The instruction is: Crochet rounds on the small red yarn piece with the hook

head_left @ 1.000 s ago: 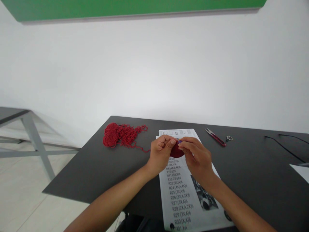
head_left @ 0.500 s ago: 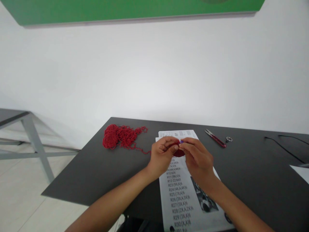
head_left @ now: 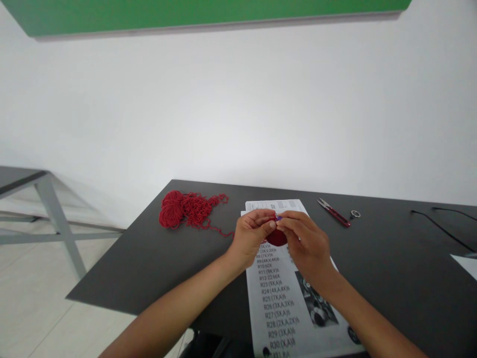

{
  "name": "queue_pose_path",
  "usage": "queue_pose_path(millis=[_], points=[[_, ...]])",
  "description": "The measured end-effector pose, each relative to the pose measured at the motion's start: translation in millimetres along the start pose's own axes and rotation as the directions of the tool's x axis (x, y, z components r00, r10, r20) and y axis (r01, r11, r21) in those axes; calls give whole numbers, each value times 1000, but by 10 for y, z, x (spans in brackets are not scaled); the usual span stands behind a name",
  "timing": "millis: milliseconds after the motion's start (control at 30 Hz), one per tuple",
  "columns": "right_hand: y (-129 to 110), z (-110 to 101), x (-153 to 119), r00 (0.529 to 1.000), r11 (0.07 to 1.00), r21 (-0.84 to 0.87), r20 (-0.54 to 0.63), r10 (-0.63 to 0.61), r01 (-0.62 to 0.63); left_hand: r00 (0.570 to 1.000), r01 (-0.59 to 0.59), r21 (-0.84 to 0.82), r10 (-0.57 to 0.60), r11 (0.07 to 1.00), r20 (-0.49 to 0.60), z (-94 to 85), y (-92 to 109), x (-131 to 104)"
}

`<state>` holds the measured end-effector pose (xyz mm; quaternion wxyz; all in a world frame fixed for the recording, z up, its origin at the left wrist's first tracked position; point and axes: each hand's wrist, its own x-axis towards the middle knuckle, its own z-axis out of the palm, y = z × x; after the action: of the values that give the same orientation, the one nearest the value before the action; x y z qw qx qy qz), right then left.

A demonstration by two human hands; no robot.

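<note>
My left hand (head_left: pixel 250 236) pinches a small dark red crochet piece (head_left: pixel 277 238) between thumb and fingers. My right hand (head_left: pixel 307 243) is closed on a crochet hook (head_left: pixel 279 218); only a bit of purple shows at the fingertips, the rest being hidden. Both sets of fingertips meet at the top edge of the piece, which hangs round below them. A strand of red yarn (head_left: pixel 219 231) runs from my left hand to a loose tangle and a ball of red yarn (head_left: pixel 172 210) on the left. Under my hands lies a printed pattern sheet (head_left: pixel 261 303) with row lines and a photo.
Red-handled thread snips (head_left: pixel 335 214) with a ring (head_left: pixel 355 214) lie right of the sheet. Farther right are thin dark glasses temples (head_left: pixel 441 229) and a white paper corner (head_left: pixel 465 263). The dark table (head_left: pixel 156 263) meets a white wall; another table (head_left: pixel 22 180) stands at left.
The fingers have shifted slightly at the top of the crochet piece, and more of its red round shows below them. The camera view has moved a little.
</note>
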<state>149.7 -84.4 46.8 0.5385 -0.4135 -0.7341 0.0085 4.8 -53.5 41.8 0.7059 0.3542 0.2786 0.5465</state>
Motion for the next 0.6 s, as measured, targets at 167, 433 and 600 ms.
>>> queue_pose_path(millis=[167,433,600], points=[[-19,-4,24,999,998,50,-5,47,-46,1000,3,4,-3,1000,-10,12,22,-5],[-15,0,30,998,996,64,-5,62,-62,990,-141,152,144,978,-7,24,14,-2],[0,12,15,996,994,69,-16,83,-82,960,-270,383,280,883,32,31,14,-56]])
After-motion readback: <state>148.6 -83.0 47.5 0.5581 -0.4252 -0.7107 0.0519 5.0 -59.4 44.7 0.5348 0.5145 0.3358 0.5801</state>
